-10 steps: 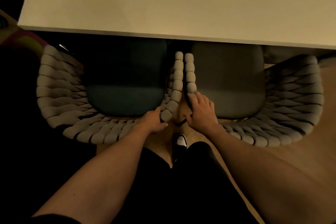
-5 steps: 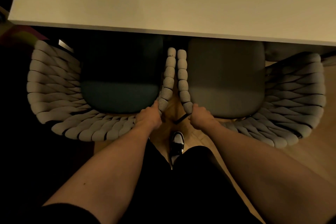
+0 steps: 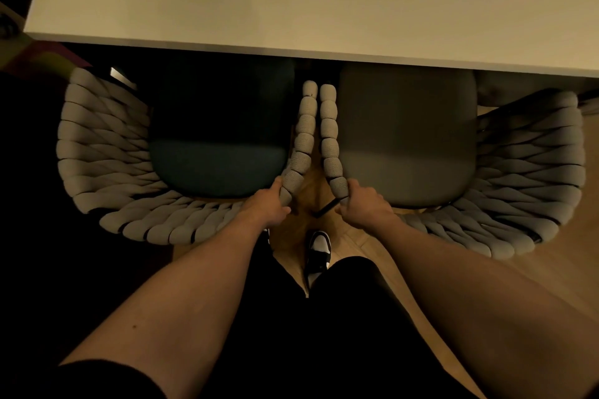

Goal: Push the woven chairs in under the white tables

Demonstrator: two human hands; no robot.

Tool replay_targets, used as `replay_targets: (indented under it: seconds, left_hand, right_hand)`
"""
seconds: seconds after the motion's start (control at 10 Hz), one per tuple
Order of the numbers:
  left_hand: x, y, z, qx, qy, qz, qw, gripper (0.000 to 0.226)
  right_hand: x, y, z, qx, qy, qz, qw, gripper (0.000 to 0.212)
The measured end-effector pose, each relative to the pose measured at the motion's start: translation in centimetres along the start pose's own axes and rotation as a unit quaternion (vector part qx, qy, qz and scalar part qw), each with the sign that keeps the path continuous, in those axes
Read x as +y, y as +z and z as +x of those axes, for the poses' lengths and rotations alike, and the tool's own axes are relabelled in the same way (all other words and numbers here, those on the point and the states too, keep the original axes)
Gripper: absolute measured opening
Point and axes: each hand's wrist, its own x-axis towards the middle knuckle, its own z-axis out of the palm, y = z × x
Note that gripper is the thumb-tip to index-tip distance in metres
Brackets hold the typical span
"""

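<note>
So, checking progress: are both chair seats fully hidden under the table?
No, both chair seats stick out past the white table edge.

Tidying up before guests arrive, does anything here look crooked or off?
Nothing damaged or spilled. The two woven chairs sit only partly under the white table, angled slightly so their inner arms nearly meet; left hand and right hand grip those arms.

Wooden plank floor (image 3: 534,285) at lower right, black-and-white sneaker (image 3: 319,251) at lower centre, red and yellow patch (image 3: 35,58) at the left edge
</note>
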Motion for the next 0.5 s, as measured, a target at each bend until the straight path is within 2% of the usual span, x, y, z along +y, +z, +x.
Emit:
replay_targets:
  seconds: [0.1,0.2,0.3,0.4,0.5]
  left_hand:
    - [-0.7,0.8,-1.2,0.032,0.012,-0.030,0.999,0.077]
    - [-2.1,2.0,-2.3,0.077,0.021,-0.077,0.994,0.061]
    - [-4.2,3.4,-4.0,0.112,0.004,-0.097,0.989,0.059]
    - [-6.5,5.4,-6.0,0.187,-0.007,-0.117,0.975,0.061]
    - [-8.4,6.9,-8.6,0.202,-0.051,-0.145,0.967,0.066]
  right_hand:
    - [0.0,-0.1,-0.6,0.020,-0.051,-0.026,0.998,0.081]
    - [-0.8,-0.3,-1.3,0.051,-0.140,-0.074,0.986,0.080]
    - [-2.8,0.1,-2.2,0.028,-0.237,-0.139,0.961,0.076]
    - [-5.1,1.4,-2.5,-0.031,-0.283,-0.215,0.934,0.077]
    - [-7.1,3.1,-2.8,-0.070,-0.308,-0.286,0.905,0.081]
